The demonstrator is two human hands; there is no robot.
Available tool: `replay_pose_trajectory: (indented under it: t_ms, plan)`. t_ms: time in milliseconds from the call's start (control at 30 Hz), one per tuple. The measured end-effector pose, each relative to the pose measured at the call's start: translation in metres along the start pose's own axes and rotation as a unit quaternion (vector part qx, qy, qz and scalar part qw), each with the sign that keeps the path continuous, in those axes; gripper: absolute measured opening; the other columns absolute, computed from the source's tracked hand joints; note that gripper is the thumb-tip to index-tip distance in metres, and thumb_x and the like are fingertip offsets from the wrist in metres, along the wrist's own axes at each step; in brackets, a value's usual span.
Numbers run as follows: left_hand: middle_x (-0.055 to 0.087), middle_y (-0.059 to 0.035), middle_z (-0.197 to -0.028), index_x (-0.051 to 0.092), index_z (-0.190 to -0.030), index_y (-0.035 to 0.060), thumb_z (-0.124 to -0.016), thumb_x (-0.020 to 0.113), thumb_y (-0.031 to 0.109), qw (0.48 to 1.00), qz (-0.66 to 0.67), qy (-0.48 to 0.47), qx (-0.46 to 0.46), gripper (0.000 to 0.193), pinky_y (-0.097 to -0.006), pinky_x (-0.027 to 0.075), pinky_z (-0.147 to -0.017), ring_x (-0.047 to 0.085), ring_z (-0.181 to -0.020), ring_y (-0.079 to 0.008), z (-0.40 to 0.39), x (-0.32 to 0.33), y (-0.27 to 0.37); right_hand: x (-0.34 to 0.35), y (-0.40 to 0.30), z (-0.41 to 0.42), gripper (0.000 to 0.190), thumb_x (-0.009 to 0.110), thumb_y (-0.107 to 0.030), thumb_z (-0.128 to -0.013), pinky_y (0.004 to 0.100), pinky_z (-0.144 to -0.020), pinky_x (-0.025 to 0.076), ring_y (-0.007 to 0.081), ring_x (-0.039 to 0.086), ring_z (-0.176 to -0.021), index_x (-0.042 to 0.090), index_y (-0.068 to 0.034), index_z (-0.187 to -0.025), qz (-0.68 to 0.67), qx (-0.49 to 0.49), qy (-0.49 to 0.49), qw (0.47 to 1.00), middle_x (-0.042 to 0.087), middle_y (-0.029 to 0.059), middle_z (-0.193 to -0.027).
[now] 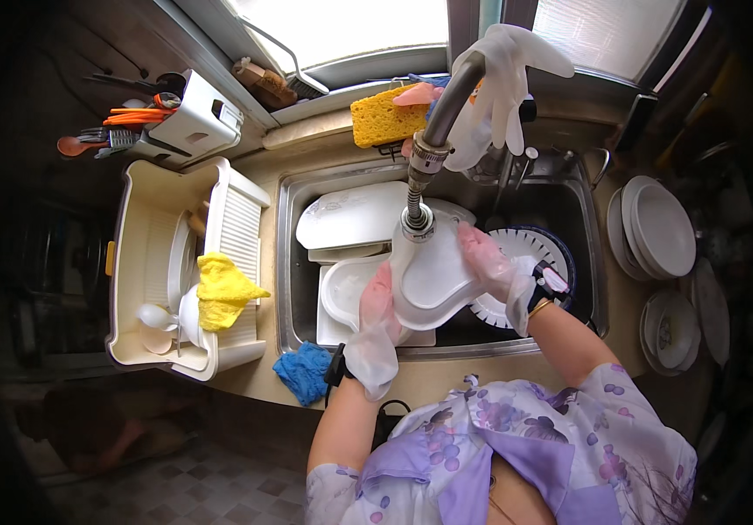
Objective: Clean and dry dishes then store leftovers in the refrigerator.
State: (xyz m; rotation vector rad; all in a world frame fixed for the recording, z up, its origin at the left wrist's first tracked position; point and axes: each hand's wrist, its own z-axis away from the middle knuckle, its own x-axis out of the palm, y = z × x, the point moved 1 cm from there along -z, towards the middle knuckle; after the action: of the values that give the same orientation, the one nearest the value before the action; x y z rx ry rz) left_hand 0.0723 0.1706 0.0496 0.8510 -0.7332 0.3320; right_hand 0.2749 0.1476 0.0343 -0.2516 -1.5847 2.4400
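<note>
My left hand (378,315), in a thin translucent glove, grips the left edge of a white curved dish (439,269) over the sink. On the dish's right side, my right hand (488,259), gloved alike, holds its rim. The metal faucet (458,98) reaches down with its spout head above the dish. Beneath and to the left lie a similar white dish (344,289) and a white oblong platter (357,213). Right of my right hand, partly hidden by it, are a white plate with dark rim marks (527,246) and a blue-rimmed plate under it.
At left stands a cream dish rack (219,354) with a yellow cloth (222,292) on it; a blue cloth (304,374) lies on the counter. A yellow sponge (386,118) is behind the sink. Gloves (508,72) hang over the faucet. Stacked white plates (662,226) stand right.
</note>
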Motion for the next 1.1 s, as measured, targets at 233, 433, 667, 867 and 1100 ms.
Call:
replay_pose_trajectory:
  t_ms: [233,433,667,867,1100]
  plan:
    - [0.065,-0.0068,-0.11,0.056,-0.122,0.0024,-0.102,0.045,0.031,0.995,-0.03,0.091,0.027,0.037,-0.0305,0.051,-0.086,0.063,-0.097,-0.0175,0.014,-0.012,-0.008,0.061,-0.03,0.019,0.064,0.05,-0.035,-0.091,0.0492,-0.109,0.024,0.0403,0.037,-0.131,0.03,-0.004,-0.144,0.389,-0.338,-0.077,0.854,0.04,0.0278,-0.14]
    - [0.064,-0.0091,-0.113,0.053,-0.125,-0.0002,-0.102,0.045,0.028,0.996,0.001,0.079,0.032,0.037,-0.0308,0.05,-0.089,0.062,-0.1,-0.0189,0.02,0.011,0.002,-0.009,-0.011,-0.026,0.053,0.047,-0.042,-0.094,0.0412,-0.1,0.038,0.038,0.051,-0.116,0.052,0.0,-0.126,0.392,-0.013,-0.114,0.913,0.057,0.026,-0.12]
    - [0.06,-0.0119,-0.122,0.051,-0.126,-0.005,-0.102,0.044,0.02,0.999,-0.011,-0.032,0.015,0.035,-0.0308,0.047,-0.095,0.06,-0.108,-0.0194,-0.002,-0.017,-0.023,-0.034,-0.024,0.01,0.049,0.048,-0.038,-0.098,0.0305,-0.092,0.043,0.0204,0.053,-0.113,0.053,0.002,-0.125,0.099,-0.002,-0.047,0.994,0.06,0.0098,-0.119]
    - [0.068,-0.0139,-0.103,0.054,-0.126,-0.0001,-0.101,0.045,0.032,0.909,-0.414,0.046,-0.008,0.041,-0.028,0.048,-0.088,0.062,-0.101,-0.0173,0.024,0.03,-0.02,-0.069,-0.051,0.043,0.051,0.048,-0.052,-0.096,0.0252,-0.082,0.046,0.01,0.058,-0.091,0.059,-0.005,-0.114,0.033,0.069,0.008,0.997,0.064,0.0028,-0.103]
    - [0.064,-0.0105,-0.077,0.059,-0.099,0.0034,-0.089,0.06,0.022,0.577,-0.731,-0.131,0.34,0.021,-0.0385,0.048,-0.053,0.063,-0.066,-0.0301,0.065,0.086,-0.026,-0.109,-0.027,0.049,0.09,0.028,-0.083,-0.081,0.0286,-0.065,0.054,0.0149,0.066,-0.077,0.058,-0.006,-0.116,-0.162,0.168,-0.259,0.937,0.068,0.0062,-0.093]
